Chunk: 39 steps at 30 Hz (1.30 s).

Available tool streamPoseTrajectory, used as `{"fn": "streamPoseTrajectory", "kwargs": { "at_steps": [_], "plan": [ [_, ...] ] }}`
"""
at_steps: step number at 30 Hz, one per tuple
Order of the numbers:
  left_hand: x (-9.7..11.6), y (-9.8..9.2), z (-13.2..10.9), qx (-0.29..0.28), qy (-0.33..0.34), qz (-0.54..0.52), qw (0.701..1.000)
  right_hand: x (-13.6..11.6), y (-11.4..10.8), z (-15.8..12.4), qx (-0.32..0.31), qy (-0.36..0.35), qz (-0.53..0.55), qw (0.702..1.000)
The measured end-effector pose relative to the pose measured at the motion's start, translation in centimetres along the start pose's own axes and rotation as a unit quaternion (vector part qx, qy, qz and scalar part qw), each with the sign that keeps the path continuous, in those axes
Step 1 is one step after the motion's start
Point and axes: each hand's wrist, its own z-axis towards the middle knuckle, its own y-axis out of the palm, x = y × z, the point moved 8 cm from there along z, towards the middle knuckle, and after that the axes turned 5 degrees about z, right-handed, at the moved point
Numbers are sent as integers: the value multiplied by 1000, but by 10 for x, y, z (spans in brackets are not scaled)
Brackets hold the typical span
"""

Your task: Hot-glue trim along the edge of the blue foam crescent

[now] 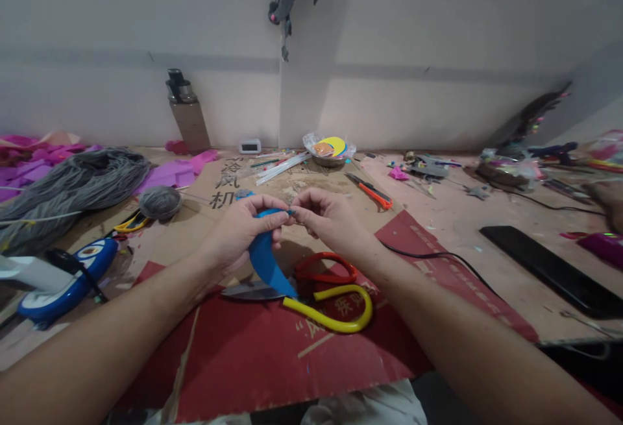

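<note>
Left hand [239,229] is clamping a blue strip [265,259] in its grip; right hand [331,218] is pinching the strip's narrow tip close by. Strip is hanging above scissors [311,315], which are lying on red cardboard [243,366]. Cutting is looking finished, judging by the clean outline; tip is seemingly being worked, remainder not telling itself. Strip is curving, showing a plain, flat blue face, tapering downward.

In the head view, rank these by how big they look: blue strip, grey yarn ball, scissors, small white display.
1. Scissors
2. Blue strip, partly covered by the left hand
3. Grey yarn ball
4. Small white display, farther back
</note>
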Motion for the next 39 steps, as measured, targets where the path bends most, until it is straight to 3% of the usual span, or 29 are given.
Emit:
{"fn": "streamPoseTrajectory", "kwargs": {
  "at_steps": [14, 23, 28, 32, 39],
  "plan": [
    [-1, -7, 1, 42, 37, 92, 994, 22, 7, -6, 7, 121, 51, 991],
    [10, -15, 1, 58, 50, 53, 996, 11, 25, 5, -10, 70, 117, 991],
    [38, -25, -2, 37, 95, 1, 995, -2, 36, 9, -53, 40, 87, 994],
    [76, -49, -9, 99, 148, -80, 981, -9, 41, 16, -99, 12, 0, 995],
    [127, -89, -19, 159, 219, -185, 945, -20, 16, 53, -21, -84, -218, 972]
  ]
}}
